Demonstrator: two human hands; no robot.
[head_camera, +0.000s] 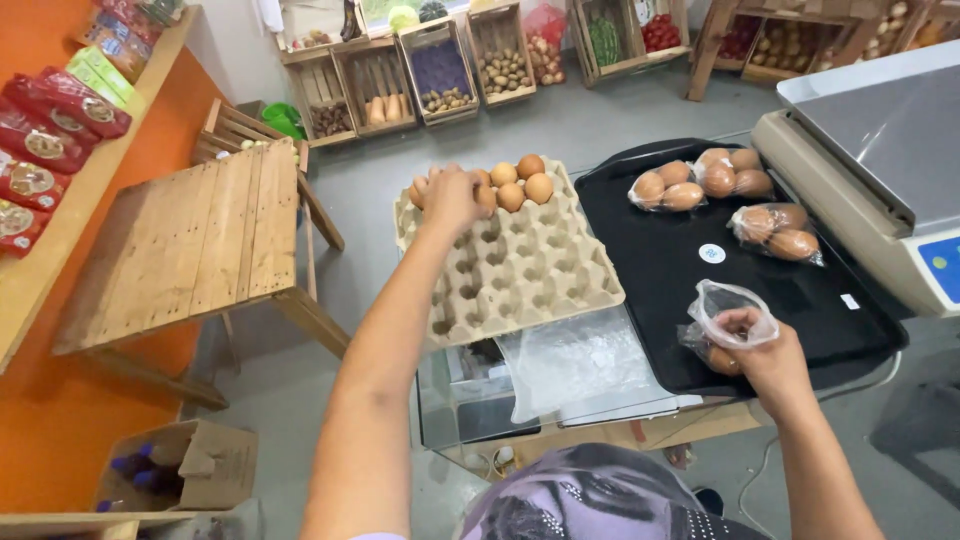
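My left hand (452, 197) reaches over the far end of a grey cardboard egg tray (520, 280) and closes on a brown egg among the few eggs (520, 182) left in its back rows. My right hand (765, 352) holds open a clear plastic bag (728, 318) with eggs inside, resting on a black plastic tray (670, 262). Three filled bags of eggs lie on that black tray: one (666, 188) at the back left, one (732, 173) beside it, one (778, 231) nearer.
A stack of clear plastic bags (580, 362) lies in front of the egg tray. A weighing scale (880, 170) stands to the right. A wooden table (190, 240) is on the left, crates of vegetables (440, 75) along the far wall, packaged goods (50, 130) on an orange shelf.
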